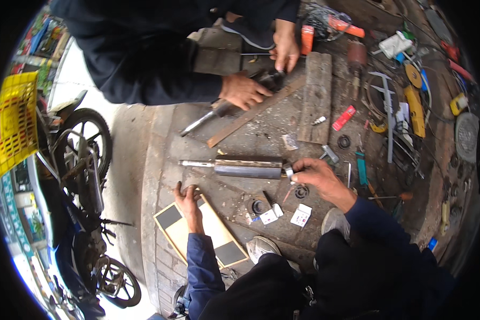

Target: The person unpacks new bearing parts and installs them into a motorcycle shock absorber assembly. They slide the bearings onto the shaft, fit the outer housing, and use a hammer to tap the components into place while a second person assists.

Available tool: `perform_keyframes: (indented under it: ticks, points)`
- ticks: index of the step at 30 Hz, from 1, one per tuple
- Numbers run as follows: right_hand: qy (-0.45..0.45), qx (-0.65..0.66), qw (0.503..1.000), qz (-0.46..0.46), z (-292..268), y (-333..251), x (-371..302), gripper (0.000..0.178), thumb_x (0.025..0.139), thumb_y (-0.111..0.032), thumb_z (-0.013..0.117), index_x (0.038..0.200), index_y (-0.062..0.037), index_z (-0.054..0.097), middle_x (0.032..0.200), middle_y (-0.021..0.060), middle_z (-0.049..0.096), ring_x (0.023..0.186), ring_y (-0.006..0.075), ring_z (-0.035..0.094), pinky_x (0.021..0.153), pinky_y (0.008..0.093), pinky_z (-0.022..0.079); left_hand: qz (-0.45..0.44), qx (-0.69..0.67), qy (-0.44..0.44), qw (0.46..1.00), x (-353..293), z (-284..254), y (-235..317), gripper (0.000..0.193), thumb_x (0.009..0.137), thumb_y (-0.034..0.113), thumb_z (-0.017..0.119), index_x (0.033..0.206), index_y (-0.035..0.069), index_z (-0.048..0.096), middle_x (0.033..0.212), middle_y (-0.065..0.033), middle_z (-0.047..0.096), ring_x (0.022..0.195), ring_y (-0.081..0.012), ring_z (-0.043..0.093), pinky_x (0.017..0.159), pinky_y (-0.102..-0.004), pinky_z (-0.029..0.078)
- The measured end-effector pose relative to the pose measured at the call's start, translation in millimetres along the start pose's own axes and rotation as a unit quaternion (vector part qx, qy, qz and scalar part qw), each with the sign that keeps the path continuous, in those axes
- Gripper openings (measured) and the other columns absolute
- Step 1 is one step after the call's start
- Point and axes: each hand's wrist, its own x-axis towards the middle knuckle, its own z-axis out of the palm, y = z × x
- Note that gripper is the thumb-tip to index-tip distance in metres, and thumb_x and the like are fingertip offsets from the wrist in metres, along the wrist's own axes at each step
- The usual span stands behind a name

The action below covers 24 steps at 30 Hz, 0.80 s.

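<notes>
A dark ribbed metal rotor (248,169) with a bright shaft lies crosswise on the dirty ground in front of me. At its right end, my right hand (320,180) pinches a shiny bearing ring (288,169) against the shaft end. Off the shaft's left end, my left hand (188,204) is raised with its fingers apart, holding nothing. Beneath that hand lies a wood-framed board (210,226) with dark panels at its ends. Two small white boxes (301,215) and a dark ring (258,206) are on the ground between my hands and my shoes.
Across from me, another person's hands (245,90) rest on a similar dark rotor (218,113). A rusty flat bar (256,112) and a wooden plank (316,96) lie beyond mine. Tools, including a caliper (388,114) and hammer (329,153), crowd the right; motorcycles (82,144) stand left.
</notes>
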Motion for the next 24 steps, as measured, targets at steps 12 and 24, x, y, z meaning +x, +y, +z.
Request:
perform_keyframes:
  ticks: [12, 24]
  points:
    - [-0.029, 0.055, 0.998, -0.009, 0.8, 11.0, 14.4, 0.026, 0.083, -0.015, 0.079, 0.105, -0.0036, 0.069, 0.093, 0.0024, 0.066, 0.079, 0.0129, 0.061, 0.067, 0.0287, 0.048, 0.016, 0.035, 0.025, 0.999, -7.8, 9.7, -5.2, 0.078, 0.097, 0.01, 0.07, 0.162, -0.005, 0.03, 0.1, -0.014, 0.075, 0.079, -0.0178, 0.071, 0.068, -0.0303, 0.057]
    - [0.008, 0.075, 0.997, -0.009, 7.4, 13.1, 16.2, 0.03, 0.079, -0.014, 0.081, 0.103, -0.002, 0.069, 0.087, 0.0041, 0.067, 0.072, 0.0142, 0.062, 0.065, 0.0291, 0.049, 0.005, 0.088, 0.035, 0.995, -8.0, 3.7, 0.9, 0.078, 0.096, 0.013, 0.072, 0.161, -0.008, 0.034, 0.1, -0.013, 0.077, 0.084, -0.017, 0.069, 0.072, -0.031, 0.056]
